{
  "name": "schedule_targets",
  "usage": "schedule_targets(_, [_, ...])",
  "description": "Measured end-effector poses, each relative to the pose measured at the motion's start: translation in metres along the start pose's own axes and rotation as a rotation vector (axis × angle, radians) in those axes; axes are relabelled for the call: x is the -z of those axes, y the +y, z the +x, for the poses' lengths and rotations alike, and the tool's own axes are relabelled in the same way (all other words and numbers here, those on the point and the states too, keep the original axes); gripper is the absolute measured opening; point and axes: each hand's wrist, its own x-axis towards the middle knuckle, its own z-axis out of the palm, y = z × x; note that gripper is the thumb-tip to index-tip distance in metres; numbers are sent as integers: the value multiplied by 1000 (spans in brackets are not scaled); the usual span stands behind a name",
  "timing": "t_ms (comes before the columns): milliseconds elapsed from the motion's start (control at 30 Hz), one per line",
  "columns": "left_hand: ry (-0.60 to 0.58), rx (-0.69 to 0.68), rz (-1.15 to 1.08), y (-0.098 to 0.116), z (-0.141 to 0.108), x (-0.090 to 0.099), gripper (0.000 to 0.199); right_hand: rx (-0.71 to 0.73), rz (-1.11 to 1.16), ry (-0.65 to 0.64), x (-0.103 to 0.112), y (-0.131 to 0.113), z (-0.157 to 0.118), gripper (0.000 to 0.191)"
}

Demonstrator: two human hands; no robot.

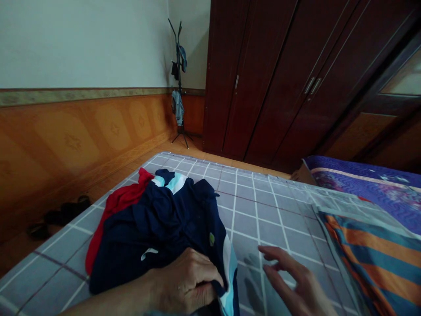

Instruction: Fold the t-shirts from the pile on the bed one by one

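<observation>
No words can be read here. A navy garment is showing a small green badge and a white mark, both too small to read.

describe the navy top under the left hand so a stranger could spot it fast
Below the dark wooden wardrobe lies a grey checked bed sheet. On it sits a bunched navy top, with the left hand on its near edge. Light-blue and white trim and a green badge set it apart from the red garment alongside.

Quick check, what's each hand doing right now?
Left hand: closed, gripping the navy garment.
Right hand: open, holding nothing, fingers spread over the grey checked bedsheet.
</observation>
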Motion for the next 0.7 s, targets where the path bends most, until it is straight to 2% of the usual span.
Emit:
schedule_targets(33, [-87, 26, -82, 2, -1, 0, 23, -2, 85, -102, -13, -13, 13, 34])
schedule_targets(133, [-351, 67, -329, 3, -3, 4, 18, -74, 337, -206, -51, -47, 48, 44])
schedule_targets(200, [-402, 124, -509, 1, -2, 6, 23, -122, 382, -228, -72, -61, 65, 55])
schedule_targets(233, [-369, 183, -600, 1, -1, 8, 27, -123, 351, -219, -80, -66, 72, 57])
schedule_targets(300, [-186, 348, -697, 1, 3, 10, 28, -102, 245, -192, -89, -69, 82, 42])
schedule_targets(367, [77, 503, -586, 2, 7, 11, 22, -115, 215, -198, -90, -69, 87, 18])
schedule_targets(433, [272, 575, -386, 3, 9, 9, 25, -188, 320, -238, -86, -71, 86, 12])
schedule_targets(600, [397, 629, -72, -3, 5, -7, 61, -332, 625, -379, -68, -100, 57, 11])
schedule_targets(667, [462, 668, 33, -7, 2, -14, 69, -306, 659, -462, -58, -113, 48, 11])
schedule_targets(700, [480, 661, 52, -8, 2, -16, 70, -249, 675, -499, -52, -116, 47, 11])
